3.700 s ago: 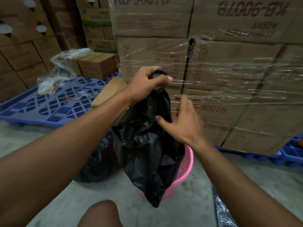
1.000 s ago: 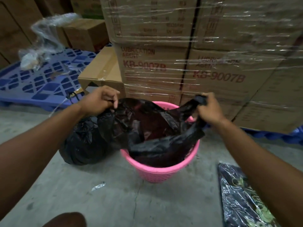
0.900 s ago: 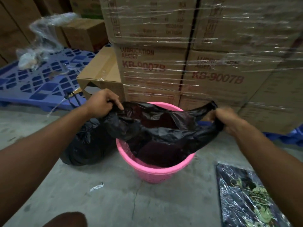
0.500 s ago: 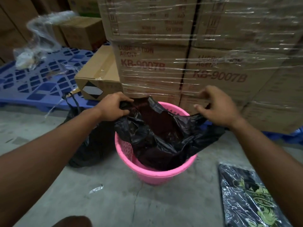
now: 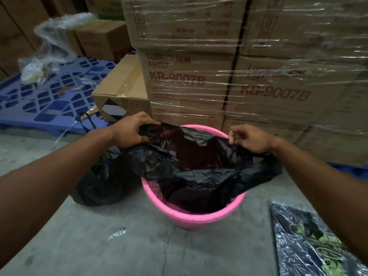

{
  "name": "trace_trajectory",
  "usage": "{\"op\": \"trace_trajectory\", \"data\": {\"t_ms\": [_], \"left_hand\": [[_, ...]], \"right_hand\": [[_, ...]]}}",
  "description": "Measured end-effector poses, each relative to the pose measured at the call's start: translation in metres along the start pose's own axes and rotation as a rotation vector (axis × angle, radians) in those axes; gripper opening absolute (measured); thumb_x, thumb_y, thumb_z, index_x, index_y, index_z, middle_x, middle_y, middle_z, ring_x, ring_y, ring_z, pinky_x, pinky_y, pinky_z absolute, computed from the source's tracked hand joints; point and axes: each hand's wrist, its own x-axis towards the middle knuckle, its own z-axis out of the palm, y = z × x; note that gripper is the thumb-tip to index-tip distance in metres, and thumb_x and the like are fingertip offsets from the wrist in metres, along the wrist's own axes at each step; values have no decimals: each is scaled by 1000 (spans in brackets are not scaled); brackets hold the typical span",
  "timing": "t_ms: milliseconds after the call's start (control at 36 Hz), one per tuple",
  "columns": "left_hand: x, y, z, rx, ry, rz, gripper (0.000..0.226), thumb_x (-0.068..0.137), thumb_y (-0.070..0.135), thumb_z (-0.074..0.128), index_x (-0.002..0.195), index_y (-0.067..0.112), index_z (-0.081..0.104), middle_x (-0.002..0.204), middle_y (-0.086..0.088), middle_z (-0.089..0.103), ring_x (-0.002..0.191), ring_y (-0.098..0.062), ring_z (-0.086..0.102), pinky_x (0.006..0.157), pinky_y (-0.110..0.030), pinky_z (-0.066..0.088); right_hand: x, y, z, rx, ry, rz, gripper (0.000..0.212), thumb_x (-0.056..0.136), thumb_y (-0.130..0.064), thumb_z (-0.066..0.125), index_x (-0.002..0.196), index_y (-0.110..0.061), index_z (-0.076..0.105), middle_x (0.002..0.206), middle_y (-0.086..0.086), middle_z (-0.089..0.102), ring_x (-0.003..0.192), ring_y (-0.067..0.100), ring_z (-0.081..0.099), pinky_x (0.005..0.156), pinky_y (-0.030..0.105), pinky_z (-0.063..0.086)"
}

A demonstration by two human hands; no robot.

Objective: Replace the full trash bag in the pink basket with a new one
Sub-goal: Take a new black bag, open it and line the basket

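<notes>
With the full bag (image 5: 103,182) parked on the floor left, your left hand (image 5: 131,132) and right hand (image 5: 251,139) pinch the new bag (image 5: 199,172) apart. That spreads its mouth over the pink basket (image 5: 191,218) rim.

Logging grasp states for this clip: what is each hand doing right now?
Left hand: closed on the new black bag's edge.
Right hand: pinching the bag's opposite edge over the pink basket.
</notes>
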Motion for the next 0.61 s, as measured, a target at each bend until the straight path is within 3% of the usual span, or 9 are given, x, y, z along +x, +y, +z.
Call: {"op": "trace_trajectory", "data": {"t_ms": [56,139,222,306,389,472,528,583,611], "left_hand": [[3,-1,0,1,-31,-52,62,92,21,71,148,37,50,131,0,48,126,-22,50,111,-37,40],[12,0,1,-93,-108,-135,65,89,23,73,143,50,49,135,4,53,123,-19,53,110,-40,45],[30,2,2,-179,-165,-210,72,83,23,75,142,52,46,142,0,56,126,-23,57,109,-47,48],[49,9,5,-296,-198,-258,65,91,13,68,147,39,48,141,0,52,123,-22,55,102,-37,50],[61,8,12,-314,-133,-306,45,99,8,56,138,30,61,133,1,52,115,-18,53,95,-29,46],[63,-6,25,-315,-6,-360,36,97,6,55,113,32,74,129,-6,67,108,-23,63,96,-35,53],[59,-15,36,-350,42,-398,32,96,1,54,103,27,73,118,-11,71,90,-24,65,77,-31,56],[47,-22,47,-424,-5,-444,30,97,-3,52,91,19,71,98,-13,70,69,-20,59,55,-26,49],[39,-27,53,-473,-45,-469,30,97,-3,51,87,16,72,91,-14,68,66,-21,59,55,-26,47]], "right_hand": [[-1,11,-6,40,30,32,41,88,13,49,85,-17,76,82,6,74,74,12,61,74,31,45],[4,23,-6,42,108,116,41,92,4,51,102,-23,79,99,15,77,84,32,69,79,32,51],[10,21,-5,-7,162,184,44,87,-2,61,120,-28,72,109,1,73,97,19,68,89,25,49],[20,18,-2,0,144,250,53,81,-5,67,128,-31,67,109,0,71,100,17,66,94,27,51],[31,21,5,118,161,331,51,84,0,61,127,-26,69,111,1,71,96,17,66,89,24,50],[35,28,14,240,155,397,42,89,5,56,121,-15,73,118,4,70,101,15,62,92,21,46],[32,33,20,306,154,445,35,93,4,53,117,-10,74,115,5,71,99,18,62,90,22,49],[24,38,26,374,181,504,30,94,2,53,107,-12,76,104,3,72,87,18,64,71,16,53],[19,41,29,421,179,531,28,94,1,53,98,-15,76,100,3,73,82,18,65,65,15,54]]}}
